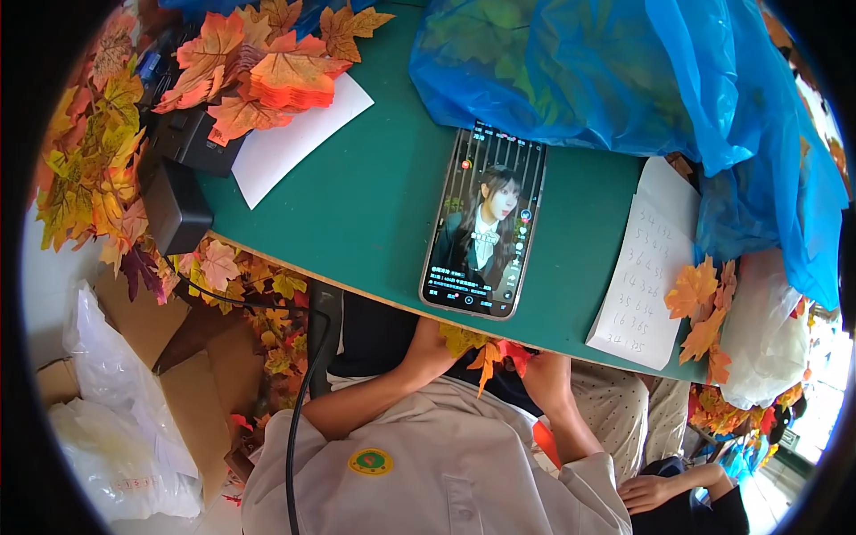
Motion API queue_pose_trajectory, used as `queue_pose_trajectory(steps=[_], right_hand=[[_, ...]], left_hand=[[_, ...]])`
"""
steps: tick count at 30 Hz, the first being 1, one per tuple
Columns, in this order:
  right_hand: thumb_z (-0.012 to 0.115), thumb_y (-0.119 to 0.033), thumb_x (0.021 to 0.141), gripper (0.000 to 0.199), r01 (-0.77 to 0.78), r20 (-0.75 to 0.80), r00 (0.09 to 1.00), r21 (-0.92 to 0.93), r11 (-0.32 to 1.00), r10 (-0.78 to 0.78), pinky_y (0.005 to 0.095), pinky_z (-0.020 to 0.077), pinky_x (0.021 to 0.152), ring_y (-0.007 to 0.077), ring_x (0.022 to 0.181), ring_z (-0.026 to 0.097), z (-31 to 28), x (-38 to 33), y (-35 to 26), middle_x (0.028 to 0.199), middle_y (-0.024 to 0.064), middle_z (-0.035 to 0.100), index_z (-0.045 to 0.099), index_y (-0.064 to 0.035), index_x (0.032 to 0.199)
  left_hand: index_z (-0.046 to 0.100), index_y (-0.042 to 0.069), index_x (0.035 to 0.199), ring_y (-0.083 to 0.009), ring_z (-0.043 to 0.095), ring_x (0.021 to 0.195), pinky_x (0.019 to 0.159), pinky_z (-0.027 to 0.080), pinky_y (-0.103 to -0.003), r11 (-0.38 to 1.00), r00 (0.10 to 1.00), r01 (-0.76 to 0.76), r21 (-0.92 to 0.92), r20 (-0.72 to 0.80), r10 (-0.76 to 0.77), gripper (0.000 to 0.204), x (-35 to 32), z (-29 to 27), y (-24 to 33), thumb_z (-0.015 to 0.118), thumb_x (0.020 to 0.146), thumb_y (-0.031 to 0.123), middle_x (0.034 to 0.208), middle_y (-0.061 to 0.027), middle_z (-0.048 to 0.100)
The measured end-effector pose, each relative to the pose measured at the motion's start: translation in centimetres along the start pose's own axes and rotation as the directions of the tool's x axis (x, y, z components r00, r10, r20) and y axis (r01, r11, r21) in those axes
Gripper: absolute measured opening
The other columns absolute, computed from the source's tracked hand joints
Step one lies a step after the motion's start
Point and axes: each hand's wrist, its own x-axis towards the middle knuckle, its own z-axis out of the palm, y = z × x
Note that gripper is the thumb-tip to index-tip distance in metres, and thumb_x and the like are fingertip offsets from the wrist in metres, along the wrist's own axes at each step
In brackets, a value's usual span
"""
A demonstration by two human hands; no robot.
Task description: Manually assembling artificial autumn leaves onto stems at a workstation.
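Just below the table's near edge, my two hands are close together in front of my body. My left hand [434, 343] is mostly covered by the edge, its fingers hidden beside a yellow artificial maple leaf [461, 341]. My right hand [546, 376] is curled against a red artificial maple leaf [515, 355], its fingertips partly out of sight. An orange leaf [486, 361] hangs down between the hands. Above them, a phone [481, 227] with a lit screen lies on the green table [357, 205], the screen showing a person in dark clothes.
Stacked orange leaves [267, 76] rest over white paper [303, 143] by black boxes [183, 209]. A blue bag [571, 71] covers the far right, near a handwritten sheet [646, 267]. A black cable [299, 428] crosses my left side. Another person's hand [646, 493] shows lower right.
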Motion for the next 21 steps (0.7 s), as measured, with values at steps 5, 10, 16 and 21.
queue_pose_trajectory(steps=[5,10,16,21], right_hand=[[0.066,0.009,0.076,0.022,-0.152,0.047,0.988,0.275,0.949,0.144,0.0326,0.0490,0.073,0.0241,0.081,0.062,-0.3,-0.1,-0.6,0.088,0.0122,0.064,0.064,0.0008,0.096],[0.068,0.008,0.073,0.030,0.102,-0.007,0.995,0.116,0.988,-0.102,0.0347,0.0486,0.077,0.0263,0.088,0.061,-1.0,0.7,-3.4,0.094,0.0140,0.062,0.062,0.0000,0.101],[0.066,0.011,0.074,0.035,0.088,0.037,0.994,0.227,0.970,-0.099,0.0309,0.0487,0.079,0.0231,0.094,0.062,-0.1,0.5,-1.9,0.099,0.0117,0.061,0.060,0.0002,0.107],[0.065,0.014,0.075,0.034,-0.023,0.049,0.999,0.486,0.874,0.000,0.0275,0.0492,0.080,0.0185,0.097,0.062,0.1,0.3,-1.8,0.099,0.0079,0.062,0.060,0.0013,0.106]], left_hand=[[0.059,0.001,0.111,-0.0175,0.064,0.101,0.084,0.054,-0.030,0.985,0.984,0.168,-0.032,-0.051,-0.170,0.035,0.8,0.0,0.7,0.068,0.080,-0.013,0.109,-0.0079,0.063],[0.065,-0.001,0.100,-0.0163,0.068,0.088,0.078,0.056,-0.029,0.965,0.977,0.120,-0.234,-0.147,-0.157,0.022,1.2,1.1,2.6,0.067,0.082,-0.012,0.091,-0.0076,0.069],[0.063,0.000,0.104,-0.0155,0.067,0.092,0.079,0.056,-0.029,0.982,0.988,0.152,-0.110,0.036,-0.149,0.029,0.9,-0.6,1.0,0.068,0.079,-0.014,0.100,-0.0062,0.067],[0.063,0.000,0.105,-0.0144,0.066,0.096,0.082,0.055,-0.029,0.969,0.988,0.156,-0.191,0.033,-0.153,0.031,0.7,-1.0,0.3,0.065,0.078,-0.017,0.102,-0.0047,0.067]])
